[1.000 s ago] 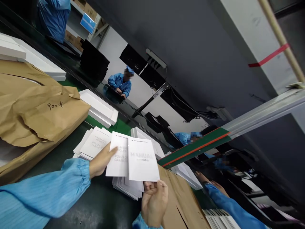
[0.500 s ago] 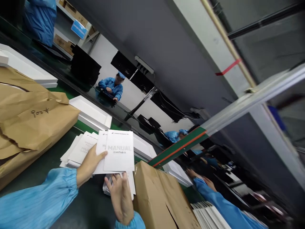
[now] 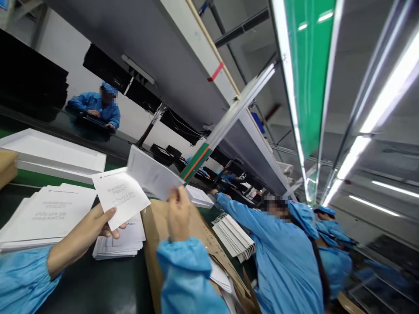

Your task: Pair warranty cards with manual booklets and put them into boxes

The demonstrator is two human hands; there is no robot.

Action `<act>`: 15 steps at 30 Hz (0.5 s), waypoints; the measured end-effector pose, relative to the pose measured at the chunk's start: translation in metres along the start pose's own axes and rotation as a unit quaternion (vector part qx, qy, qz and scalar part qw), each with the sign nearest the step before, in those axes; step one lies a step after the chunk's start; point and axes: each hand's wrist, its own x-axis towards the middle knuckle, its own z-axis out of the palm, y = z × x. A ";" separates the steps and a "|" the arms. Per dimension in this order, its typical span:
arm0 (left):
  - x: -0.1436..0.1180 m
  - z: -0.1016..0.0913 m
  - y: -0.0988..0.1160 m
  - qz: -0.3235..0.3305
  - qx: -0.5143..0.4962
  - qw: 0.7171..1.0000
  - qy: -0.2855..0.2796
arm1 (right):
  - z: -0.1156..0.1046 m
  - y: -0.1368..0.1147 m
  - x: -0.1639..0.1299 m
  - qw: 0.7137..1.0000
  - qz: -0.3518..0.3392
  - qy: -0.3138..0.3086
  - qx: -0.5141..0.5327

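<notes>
My left hand (image 3: 100,220) pinches a white warranty leaflet (image 3: 121,195) by its lower edge, thumb on top. My right hand (image 3: 179,213), slightly blurred, grips the near corner of a white booklet (image 3: 152,174). That booklet is raised and tilted beyond the leaflet, its print too faint to read. Below my left forearm lies a stack of warranty leaflets (image 3: 55,211). A second stack of small white booklets (image 3: 122,244) sits just under my left hand. Beside it, partly behind my right arm, is a brown paper package (image 3: 157,222) with white papers (image 3: 220,274) showing inside.
White box trays (image 3: 59,150) line the far side of the dark green work surface (image 3: 108,288). A row of white booklets (image 3: 234,237) stands to the right, near a co-worker (image 3: 284,257) in blue. Another person (image 3: 98,109) sits across. A slanted post (image 3: 196,161) rises ahead.
My right hand, earlier open beneath the papers, now holds a booklet out to the right. The manual no longer lies on the warranty leaflet in my left hand. The view has swung right.
</notes>
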 end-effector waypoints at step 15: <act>0.231 0.086 -0.023 -0.104 0.170 0.980 -0.002 | -0.175 0.227 0.108 0.962 0.182 0.185 0.081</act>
